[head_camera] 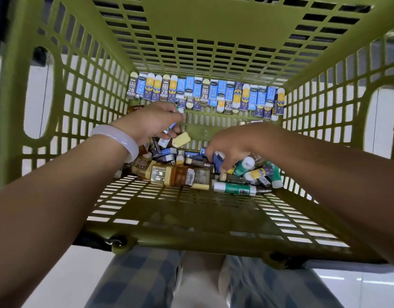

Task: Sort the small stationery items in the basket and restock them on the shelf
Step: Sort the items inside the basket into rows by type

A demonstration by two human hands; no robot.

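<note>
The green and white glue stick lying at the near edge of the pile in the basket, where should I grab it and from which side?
Pinch the glue stick across its green middle, coming straight down from above. It lies flat on the basket floor, long axis left to right, with bare floor on its near side, so thumb and finger can probably close across its width. The right hand is closest.

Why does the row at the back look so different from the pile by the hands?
The row is tidy: erasers stand side by side along the basket's far wall. The pile is jumbled, with things lying every which way. The row is nearly all erasers in blue, yellow and brown sleeves; the pile also has green glue sticks and clear bottles. Both hands are at the pile, not the row. Both lots sit in the same basket.
</note>
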